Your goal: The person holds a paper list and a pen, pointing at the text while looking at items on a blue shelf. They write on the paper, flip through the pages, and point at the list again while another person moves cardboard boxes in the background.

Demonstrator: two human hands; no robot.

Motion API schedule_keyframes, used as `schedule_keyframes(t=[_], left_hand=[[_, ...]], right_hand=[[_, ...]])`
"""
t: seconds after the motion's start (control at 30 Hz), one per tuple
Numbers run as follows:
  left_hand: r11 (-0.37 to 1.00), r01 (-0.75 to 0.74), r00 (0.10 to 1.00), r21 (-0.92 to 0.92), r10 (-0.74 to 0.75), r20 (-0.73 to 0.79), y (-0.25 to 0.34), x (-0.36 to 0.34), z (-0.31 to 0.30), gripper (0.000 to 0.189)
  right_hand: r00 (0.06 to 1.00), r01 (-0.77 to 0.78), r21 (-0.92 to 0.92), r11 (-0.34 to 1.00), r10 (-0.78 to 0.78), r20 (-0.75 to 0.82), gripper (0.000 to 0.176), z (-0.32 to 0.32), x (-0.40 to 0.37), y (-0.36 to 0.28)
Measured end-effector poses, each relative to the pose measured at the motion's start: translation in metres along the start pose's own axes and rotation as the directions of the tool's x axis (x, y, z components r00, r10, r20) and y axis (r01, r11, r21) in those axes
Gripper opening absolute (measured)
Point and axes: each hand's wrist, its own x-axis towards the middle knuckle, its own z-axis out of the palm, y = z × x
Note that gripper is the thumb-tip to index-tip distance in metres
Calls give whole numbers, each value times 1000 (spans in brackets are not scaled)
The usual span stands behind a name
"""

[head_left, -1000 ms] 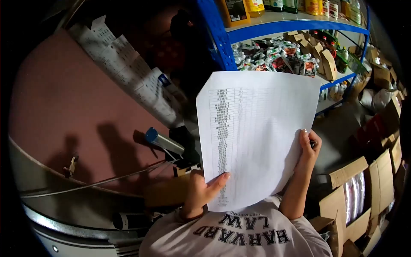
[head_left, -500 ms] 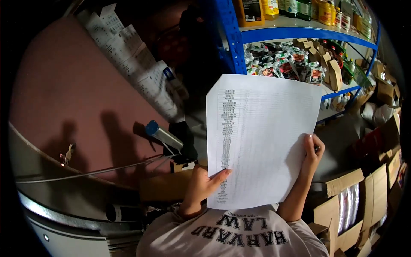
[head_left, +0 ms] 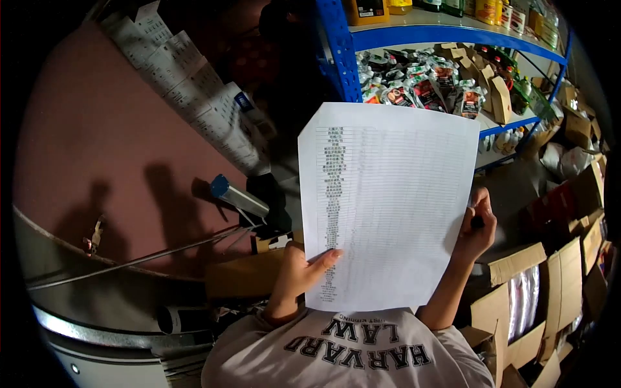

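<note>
A large white sheet of paper (head_left: 401, 207) with a printed list down its left side and faint ruled lines is held up in front of my chest. My left hand (head_left: 301, 271) grips its lower left edge, thumb flat on the printed side and the fingers hidden behind. At the right edge, my right hand (head_left: 477, 226) is closed, its fingers curled around a small dark thing whose kind I cannot tell. The upper left corner of the sheet is bent or cut at a slant.
A blue metal shelf (head_left: 420, 37) behind the sheet carries bottles and a heap of pouches (head_left: 427, 84). Opened cardboard boxes (head_left: 511, 304) stand at the right. To the left are a pinkish surface (head_left: 110, 149), papers (head_left: 187, 77) and a blue-capped post (head_left: 236, 194).
My right hand has shifted slightly right, its thumb coming off the front of the sheet to the edge. The paper has moved a little left and up in view.
</note>
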Motion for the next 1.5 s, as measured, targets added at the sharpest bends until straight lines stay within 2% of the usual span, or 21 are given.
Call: schedule_keyframes(t=[0.07,0.17,0.27,0.37,0.47,0.57,0.6,0.7,0.73,0.83,0.93,1.03,1.13,1.23,1.33,1.43,1.47,1.5], left_hand=[[1000,-18,1000,-8,17,-25,-4,1,1,25],[1000,1,1000,-3,-1,-23,-5,0,-3,25],[1000,17,1000,6,-17,-20,-4,0,-5,25],[999,34,999,0,-34,-18,-4,0,-5,25],[999,35,999,-1,-35,-14,-4,0,-5,25],[1000,-11,1000,-4,11,-15,-5,1,-5,25],[999,-33,999,-5,33,-15,-6,1,-6,24],[1000,7,1000,-16,-7,-9,-3,0,-7,24],[1000,-7,1000,-11,7,-12,-2,0,-7,23],[1000,-12,1000,-3,12,-2,-1,-1,-9,22],[1000,29,999,-11,-29,21,1,-4,-9,21],[1000,21,1000,-9,-21,11,-1,-6,-9,21],[999,49,999,-21,-49,12,0,-8,-11,22],[999,26,1000,-45,-26,-5,1,-9,-12,22],[999,17,1000,-46,-17,-1,2,-9,-12,25],[1000,21,999,-13,-21,39,1,-9,-16,26],[1000,6,999,-10,-6,44,-1,-9,-16,26],[1000,-8,999,-8,9,49,-2,-9,-16,27]], right_hand=[[1000,-6,-27,1000,6,-10,12,-2,2,0],[1000,-4,81,997,4,3,12,-1,4,7],[1000,-9,79,997,8,13,12,0,5,10],[1000,-22,4,1000,22,-22,16,2,6,10],[999,15,78,997,-12,-43,23,10,7,10],[993,120,-76,990,-120,10,34,6,9,18],[987,89,-117,989,-71,146,34,-1,9,15],[983,177,-537,825,-171,61,29,-4,10,20],[958,285,-416,863,-246,147,26,-12,11,25],[935,355,-350,867,-332,125,30,-12,6,30],[922,382,-625,680,-322,214,36,-18,2,27],[998,34,-521,853,-5,58,44,-15,-8,25],[977,-208,-406,890,208,-45,48,-66,-5,47],[968,-241,-316,918,206,-142,51,-56,-11,48],[966,-257,-184,949,247,-75,56,-16,-24,32],[976,-181,-413,892,214,36,62,-5,-25,15],[954,-227,-373,900,283,101,62,-23,-21,17],[960,-190,-366,911,250,123,61,-29,-21,19]])
